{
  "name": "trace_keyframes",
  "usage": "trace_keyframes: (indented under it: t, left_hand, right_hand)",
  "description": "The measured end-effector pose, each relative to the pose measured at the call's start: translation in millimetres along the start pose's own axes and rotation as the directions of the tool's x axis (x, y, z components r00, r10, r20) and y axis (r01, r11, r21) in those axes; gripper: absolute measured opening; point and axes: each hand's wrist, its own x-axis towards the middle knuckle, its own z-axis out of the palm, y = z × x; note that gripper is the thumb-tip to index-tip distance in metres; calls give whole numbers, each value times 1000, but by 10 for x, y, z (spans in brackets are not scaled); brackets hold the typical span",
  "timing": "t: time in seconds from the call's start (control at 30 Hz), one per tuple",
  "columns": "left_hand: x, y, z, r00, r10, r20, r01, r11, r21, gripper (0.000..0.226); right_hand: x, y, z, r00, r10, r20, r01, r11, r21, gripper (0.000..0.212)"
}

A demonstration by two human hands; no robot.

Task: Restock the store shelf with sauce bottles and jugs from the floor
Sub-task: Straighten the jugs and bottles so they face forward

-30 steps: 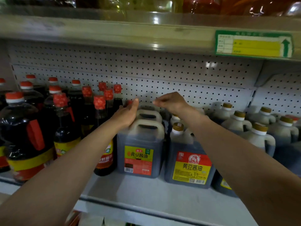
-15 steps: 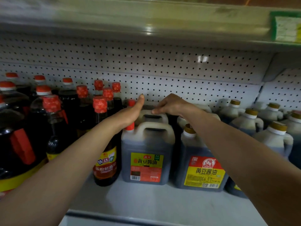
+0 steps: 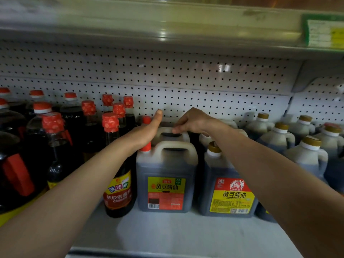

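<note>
Two dark soy sauce jugs stand one behind the other on the shelf (image 3: 167, 231). The front jug (image 3: 165, 164) has a yellow and red label. My right hand (image 3: 195, 121) grips the white handle of the rear jug (image 3: 167, 129), fingers curled over its top. My left hand (image 3: 147, 129) lies flat against the rear jug's left side, thumb pointing up, beside a red cap (image 3: 146, 120). Most of the rear jug's body is hidden behind the front one.
A gold-capped jug (image 3: 229, 174) stands right of the front jug, with several more gold-capped jugs (image 3: 307, 153) further right. Red-capped dark bottles (image 3: 111, 138) crowd the left. A pegboard wall (image 3: 186, 86) backs the shelf and an upper shelf edge (image 3: 167, 25) hangs overhead.
My right hand came down from above the jugs onto the rear jug's handle. My left hand stayed pressed to its side. The view moved closer to the shelf.
</note>
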Motion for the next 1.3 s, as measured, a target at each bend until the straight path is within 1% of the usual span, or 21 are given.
trace_keyframes:
  t: [0.2,0.3,0.4,0.53,0.7,0.97,1.3]
  left_hand:
    - [-51,45,14,1000,-4,-9,4,1000,13,134]
    - [-79,71,21,999,-31,-14,31,998,48,119]
    - [-140,99,28,999,-40,-9,40,997,71,114]
    - [-230,153,59,1000,-3,9,2,997,81,97]
    - [-251,194,48,999,-33,2,33,994,101,100]
    - [-325,245,82,1000,16,-1,-16,993,114,85]
    - [-339,276,87,1000,28,15,-29,991,131,83]
  right_hand:
    - [3,25,-11,1000,1,0,-1,1000,-8,39]
    - [9,22,-19,1000,-5,6,5,1000,-18,39]
    - [15,24,-26,1000,-4,16,4,1000,-25,40]
    - [15,36,-33,1000,-1,20,1,1000,-14,40]
    - [28,54,-30,1000,-4,20,4,1000,4,39]
    - [20,66,-66,999,-4,39,4,1000,1,35]
    - [25,93,-97,999,8,37,-8,1000,5,37]
